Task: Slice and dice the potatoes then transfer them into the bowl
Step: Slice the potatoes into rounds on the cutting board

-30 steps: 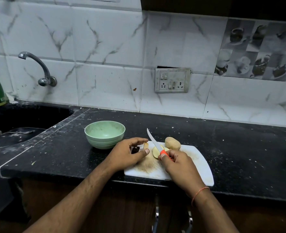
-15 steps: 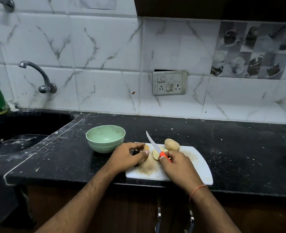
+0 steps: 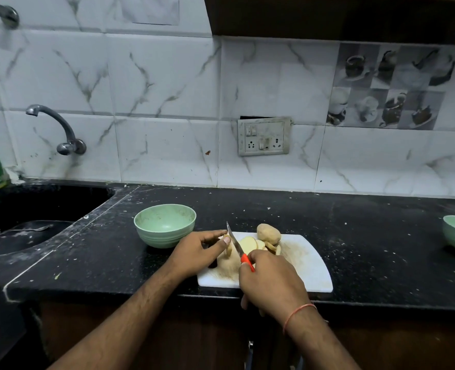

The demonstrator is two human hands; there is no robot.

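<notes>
On the white cutting board (image 3: 309, 265), the right hand (image 3: 271, 281) gripped the orange-handled knife (image 3: 237, 247) while the left hand (image 3: 197, 252) pinched a potato piece (image 3: 228, 243); cut slices (image 3: 249, 243) lay beside a whole potato (image 3: 268, 233), the green bowl (image 3: 165, 225) nearby.

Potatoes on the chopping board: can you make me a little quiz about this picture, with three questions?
1. True or false: the whole potato lies inside the green bowl.
2. Which hand grips the knife? A) left hand B) right hand C) neither
3. Fill in: the cut slices lie on the white ____.

Key
1. False: it sits on the cutting board, and no potato shows in the bowl.
2. B: the right hand grips the orange handle; the left hand pinches a potato piece beside the blade.
3. cutting board
</notes>
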